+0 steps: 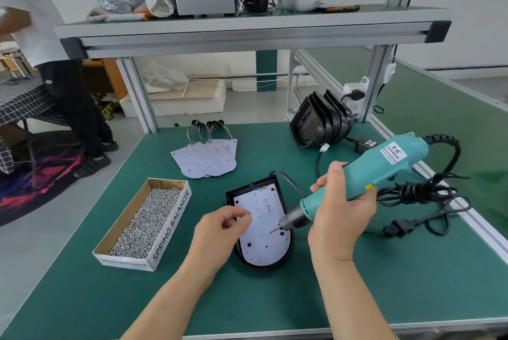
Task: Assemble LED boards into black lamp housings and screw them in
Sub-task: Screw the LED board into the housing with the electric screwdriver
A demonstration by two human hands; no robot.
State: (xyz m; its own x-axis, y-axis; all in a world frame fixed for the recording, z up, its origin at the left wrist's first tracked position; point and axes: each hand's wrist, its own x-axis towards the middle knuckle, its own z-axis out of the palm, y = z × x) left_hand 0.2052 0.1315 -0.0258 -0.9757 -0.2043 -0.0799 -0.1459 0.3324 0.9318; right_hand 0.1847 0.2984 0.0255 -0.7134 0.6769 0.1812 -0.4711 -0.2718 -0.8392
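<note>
Screwdriver [384, 172] gripped by right hand [341, 210]; left hand [220, 232] curled.

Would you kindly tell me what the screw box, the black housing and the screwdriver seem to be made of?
Screw box: cardboard, judging by raw brown inner walls and edges; outside white, matte, printed.
Housing: probably moulded plastic, black with a faint sheen; painted metal is possible.
Screwdriver: teal matte plastic shell with a label; the dark nose looks metallic.
</note>
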